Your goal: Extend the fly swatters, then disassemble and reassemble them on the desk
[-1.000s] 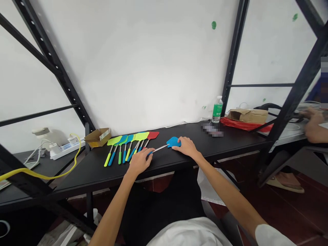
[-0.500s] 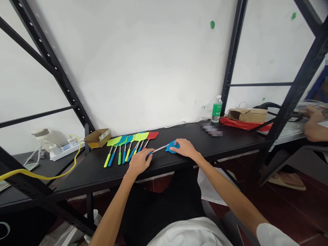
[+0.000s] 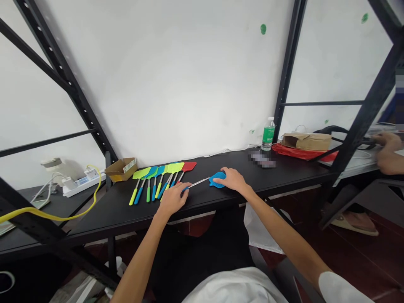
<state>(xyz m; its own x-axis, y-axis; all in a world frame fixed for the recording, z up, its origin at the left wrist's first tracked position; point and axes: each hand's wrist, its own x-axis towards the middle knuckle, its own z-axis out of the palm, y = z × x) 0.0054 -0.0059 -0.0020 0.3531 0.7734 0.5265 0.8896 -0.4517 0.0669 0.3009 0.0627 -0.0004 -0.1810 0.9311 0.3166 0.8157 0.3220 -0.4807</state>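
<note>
A blue fly swatter (image 3: pixel 216 180) with a thin metal shaft lies across the space between my hands, just over the black table. My left hand (image 3: pixel 173 198) is closed around its blue handle, most of which is hidden under the fingers. At the other end, my right hand (image 3: pixel 232 180) grips the blue head by its right side, thumb on top. Left of my left hand, several fly swatters (image 3: pixel 173 168) in yellow-green, blue, green and red lie in an overlapping row, heads toward the wall and handles toward me.
An open cardboard box (image 3: pixel 120 169) stands left of the row. A green-labelled water bottle (image 3: pixel 268 134) is at the back right, near a blurred item (image 3: pixel 262 160). Beyond are a brown box (image 3: pixel 306 142) on red plastic (image 3: pixel 285 150) and another person's hand (image 3: pixel 386 139). Black rack posts (image 3: pixel 362 105) frame the table.
My right hand moved slightly left while the swatter's head turned over or tilted, then came back right with the head lying flatter. My left hand kept its hold on the handle, nearly still.
</note>
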